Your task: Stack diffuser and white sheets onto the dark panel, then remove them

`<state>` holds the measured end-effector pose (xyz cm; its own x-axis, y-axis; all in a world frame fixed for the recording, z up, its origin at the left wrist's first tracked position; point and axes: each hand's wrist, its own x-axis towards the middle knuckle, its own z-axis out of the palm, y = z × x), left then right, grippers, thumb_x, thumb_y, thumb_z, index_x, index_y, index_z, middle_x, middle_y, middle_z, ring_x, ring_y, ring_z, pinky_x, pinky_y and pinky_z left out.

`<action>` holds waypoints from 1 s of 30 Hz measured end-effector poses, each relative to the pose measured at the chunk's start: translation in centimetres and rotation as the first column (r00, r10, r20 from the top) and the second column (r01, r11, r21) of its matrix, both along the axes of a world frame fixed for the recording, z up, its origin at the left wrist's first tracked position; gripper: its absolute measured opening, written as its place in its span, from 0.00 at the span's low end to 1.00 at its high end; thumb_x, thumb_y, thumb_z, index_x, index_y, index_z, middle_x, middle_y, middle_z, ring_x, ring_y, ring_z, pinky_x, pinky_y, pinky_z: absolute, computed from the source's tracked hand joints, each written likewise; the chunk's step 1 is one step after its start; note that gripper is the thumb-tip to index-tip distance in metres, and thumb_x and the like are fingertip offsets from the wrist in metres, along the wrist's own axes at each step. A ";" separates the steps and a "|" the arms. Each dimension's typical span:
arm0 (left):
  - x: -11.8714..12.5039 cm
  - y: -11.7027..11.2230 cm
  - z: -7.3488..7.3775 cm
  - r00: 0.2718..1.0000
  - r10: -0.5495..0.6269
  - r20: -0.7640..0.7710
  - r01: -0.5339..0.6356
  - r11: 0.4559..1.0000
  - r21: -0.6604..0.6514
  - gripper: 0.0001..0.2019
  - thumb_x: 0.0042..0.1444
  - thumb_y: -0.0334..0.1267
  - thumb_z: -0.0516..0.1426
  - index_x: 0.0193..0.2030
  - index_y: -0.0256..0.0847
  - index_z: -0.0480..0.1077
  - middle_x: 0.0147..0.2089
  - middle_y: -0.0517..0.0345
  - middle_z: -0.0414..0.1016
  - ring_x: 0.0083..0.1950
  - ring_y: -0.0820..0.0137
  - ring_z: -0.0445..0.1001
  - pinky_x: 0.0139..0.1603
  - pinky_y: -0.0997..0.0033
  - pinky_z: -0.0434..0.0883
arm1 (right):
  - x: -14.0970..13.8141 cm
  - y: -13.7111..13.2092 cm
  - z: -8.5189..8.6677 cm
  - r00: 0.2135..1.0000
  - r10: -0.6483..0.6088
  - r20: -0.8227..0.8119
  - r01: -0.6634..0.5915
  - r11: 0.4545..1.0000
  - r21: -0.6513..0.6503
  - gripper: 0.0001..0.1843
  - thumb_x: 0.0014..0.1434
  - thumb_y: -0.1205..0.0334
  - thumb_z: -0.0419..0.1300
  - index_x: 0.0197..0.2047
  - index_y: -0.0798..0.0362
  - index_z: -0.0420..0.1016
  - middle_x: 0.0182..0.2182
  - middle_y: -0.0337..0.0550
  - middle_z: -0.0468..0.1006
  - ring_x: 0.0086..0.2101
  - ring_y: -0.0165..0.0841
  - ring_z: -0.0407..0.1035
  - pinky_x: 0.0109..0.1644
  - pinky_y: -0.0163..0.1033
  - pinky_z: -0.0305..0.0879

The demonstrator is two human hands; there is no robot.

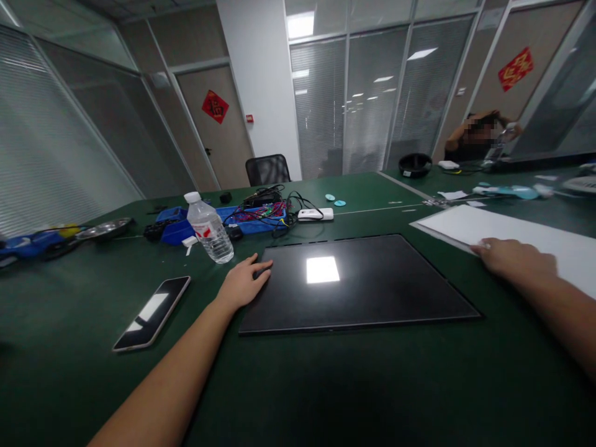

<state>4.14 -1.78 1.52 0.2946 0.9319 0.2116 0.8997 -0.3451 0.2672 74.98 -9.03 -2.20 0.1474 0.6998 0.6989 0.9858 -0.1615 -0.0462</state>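
A thin black glossy panel [363,292], like a bare display screen, lies flat on the green table and reflects a ceiling light. My left hand [244,280] rests at its left edge, fingers stretched and apart, the fingertips on the panel's border. To the right, my right hand [514,257] is closed on the near left edge of a white flat sheet [503,226]; its fingertips are partly hidden. A phone [153,313] lies face up left of my left forearm. Just beyond my left hand stands a water bottle [209,230], tilted in the view.
Blue trays [256,225] with wires and black cables lie behind the bottle. A white power strip [315,214] sits behind the black panel. A round black container [415,165] stands far right, near a seated person [482,133]. An office chair [267,169] is across the table.
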 end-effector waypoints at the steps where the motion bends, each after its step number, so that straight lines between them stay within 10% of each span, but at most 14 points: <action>1: 0.0 0.0 0.0 1.000 0.017 -0.007 -0.017 1.000 0.003 0.24 0.68 0.54 0.53 0.65 0.54 0.77 0.75 0.49 0.67 0.73 0.47 0.67 0.73 0.43 0.62 | -0.5 -0.2 0.3 1.000 -0.017 -0.008 0.017 1.000 -0.025 0.31 0.60 0.28 0.51 0.20 0.43 0.71 0.15 0.50 0.64 0.20 0.42 0.63 0.37 0.60 0.64; 7: -0.4 0.3 -0.1 0.999 0.046 -0.017 -0.046 0.999 0.026 0.24 0.68 0.53 0.52 0.64 0.54 0.77 0.73 0.50 0.69 0.74 0.48 0.67 0.72 0.45 0.63 | -7.1 -1.5 4.1 0.988 -0.152 -0.037 0.140 0.965 -0.222 0.31 0.68 0.37 0.44 0.28 0.49 0.76 0.24 0.61 0.72 0.32 0.54 0.73 0.41 0.62 0.64; 10: -0.6 0.4 -0.5 0.999 0.052 -0.001 -0.051 0.998 0.043 0.24 0.67 0.53 0.53 0.64 0.53 0.77 0.74 0.49 0.69 0.75 0.48 0.64 0.73 0.45 0.61 | -13.9 -2.1 6.3 1.000 -0.021 0.020 0.027 0.934 -0.355 0.28 0.71 0.41 0.46 0.37 0.51 0.78 0.33 0.61 0.78 0.31 0.47 0.74 0.39 0.53 0.64; 18: -0.7 0.6 -0.7 0.998 0.049 0.025 -0.050 0.999 0.019 0.24 0.67 0.53 0.53 0.64 0.52 0.77 0.73 0.47 0.69 0.74 0.47 0.66 0.73 0.43 0.61 | -30.0 -4.5 6.8 0.685 0.721 0.103 -0.551 0.605 -0.575 0.21 0.73 0.56 0.48 0.39 0.52 0.81 0.34 0.50 0.82 0.35 0.39 0.75 0.40 0.43 0.68; 25: -0.4 0.3 -0.1 0.997 -0.014 0.074 0.010 0.998 0.055 0.23 0.67 0.52 0.53 0.58 0.47 0.81 0.69 0.49 0.75 0.68 0.54 0.74 0.71 0.51 0.67 | -29.5 -4.8 5.8 0.363 0.919 -0.157 -0.879 0.281 -0.386 0.26 0.71 0.44 0.56 0.65 0.47 0.76 0.64 0.48 0.74 0.60 0.42 0.71 0.62 0.50 0.70; 27: -0.4 0.2 0.0 0.995 -0.033 0.096 0.027 0.998 0.054 0.24 0.67 0.53 0.52 0.59 0.46 0.81 0.68 0.49 0.76 0.68 0.55 0.74 0.71 0.52 0.67 | -26.9 -3.6 5.6 0.390 0.898 -0.205 -0.899 0.323 -0.295 0.25 0.73 0.46 0.53 0.65 0.45 0.76 0.65 0.46 0.73 0.62 0.41 0.70 0.65 0.52 0.68; 30: -0.4 0.3 -0.1 0.991 -0.045 0.127 0.039 0.998 0.051 0.25 0.66 0.54 0.53 0.59 0.44 0.80 0.68 0.48 0.76 0.69 0.53 0.73 0.72 0.51 0.66 | -21.9 -1.6 5.1 0.629 0.735 -0.253 -0.777 0.590 -0.218 0.25 0.74 0.46 0.49 0.58 0.47 0.81 0.58 0.47 0.79 0.59 0.44 0.72 0.66 0.58 0.66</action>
